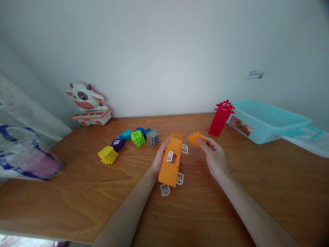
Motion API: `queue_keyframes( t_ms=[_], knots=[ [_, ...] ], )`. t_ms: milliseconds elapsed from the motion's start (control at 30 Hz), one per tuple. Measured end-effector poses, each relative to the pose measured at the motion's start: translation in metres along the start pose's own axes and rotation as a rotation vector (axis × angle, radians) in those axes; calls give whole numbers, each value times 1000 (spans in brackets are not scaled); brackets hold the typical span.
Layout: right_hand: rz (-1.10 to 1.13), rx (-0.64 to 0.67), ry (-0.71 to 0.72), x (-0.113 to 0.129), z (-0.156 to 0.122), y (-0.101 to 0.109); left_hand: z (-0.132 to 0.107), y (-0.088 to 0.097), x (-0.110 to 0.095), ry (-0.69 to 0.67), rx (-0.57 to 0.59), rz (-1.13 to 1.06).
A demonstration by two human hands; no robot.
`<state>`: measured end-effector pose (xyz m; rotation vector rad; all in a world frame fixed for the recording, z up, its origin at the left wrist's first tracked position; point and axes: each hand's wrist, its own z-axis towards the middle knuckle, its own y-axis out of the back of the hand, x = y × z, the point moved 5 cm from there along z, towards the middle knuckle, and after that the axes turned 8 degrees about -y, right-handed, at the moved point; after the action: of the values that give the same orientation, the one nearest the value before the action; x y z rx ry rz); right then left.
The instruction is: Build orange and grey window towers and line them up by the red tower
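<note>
My left hand is closed around the left side of an orange tower of interlocking plastic panels, tilted over the table. White lattice window pieces stick out from the tower, one on its front face and others along its right side and bottom. Between thumb and fingers, my right hand pinches a loose orange panel with notched edges. That panel is held to the right of the tower's top, apart from it. Part of my left fingers is hidden behind the tower.
Stacks of notched panels stand at left centre: yellow, purple, light blue, green and grey. A red tower stands beside a turquoise bin. A cow toy keyboard and plastic bag are left.
</note>
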<state>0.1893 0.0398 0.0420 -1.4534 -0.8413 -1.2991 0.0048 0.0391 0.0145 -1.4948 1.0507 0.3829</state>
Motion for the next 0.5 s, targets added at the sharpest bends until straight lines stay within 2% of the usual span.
queue_keyframes(
  t_ms=[200,367,500],
  knots=[
    [107,49,-66,-4,1,-2,3,4,10,-15,9,-19],
    [211,109,-124,-12,6,-1,-1,-1,15,63,40,3],
    [224,59,-136,-16,11,5,-2,-7,12,-25,42,-48]
  ],
)
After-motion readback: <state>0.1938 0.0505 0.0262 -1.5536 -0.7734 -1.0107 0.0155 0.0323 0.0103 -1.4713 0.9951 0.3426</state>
